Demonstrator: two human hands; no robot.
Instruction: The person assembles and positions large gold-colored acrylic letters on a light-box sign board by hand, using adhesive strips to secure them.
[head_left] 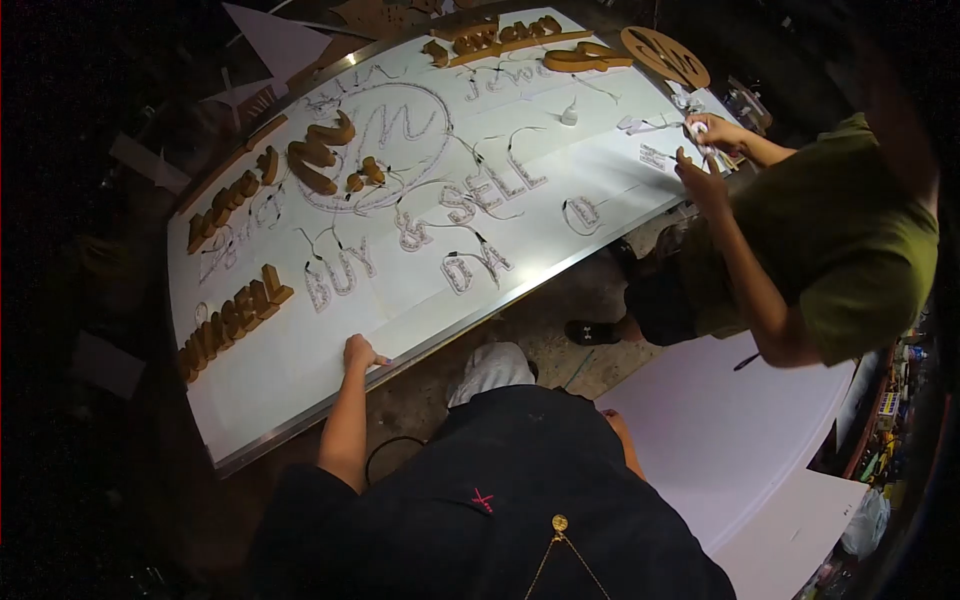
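My left hand (pixel 362 353) rests on the near edge of the white table (pixel 300 395), its fingers bent and turned right; whether anything lies under them cannot be seen. My right arm hangs at my side by the black shirt, and only a small part of the hand (pixel 608 414) shows, near the lower white board (pixel 690 430). Beyond my left hand lie light-strip letters reading BUY (pixel 340 272), an ampersand (pixel 413 234) and SELL (pixel 495 190), with short wires. Brown block letters (pixel 238 325) stand at the table's left edge.
A co-worker in a green shirt (pixel 860 230) stands at the table's right end, both hands (pixel 708 150) over small white parts. More brown letters (pixel 505 38) and a round brown plate (pixel 665 56) lie at the far side. A clear bag (pixel 866 525) is at lower right.
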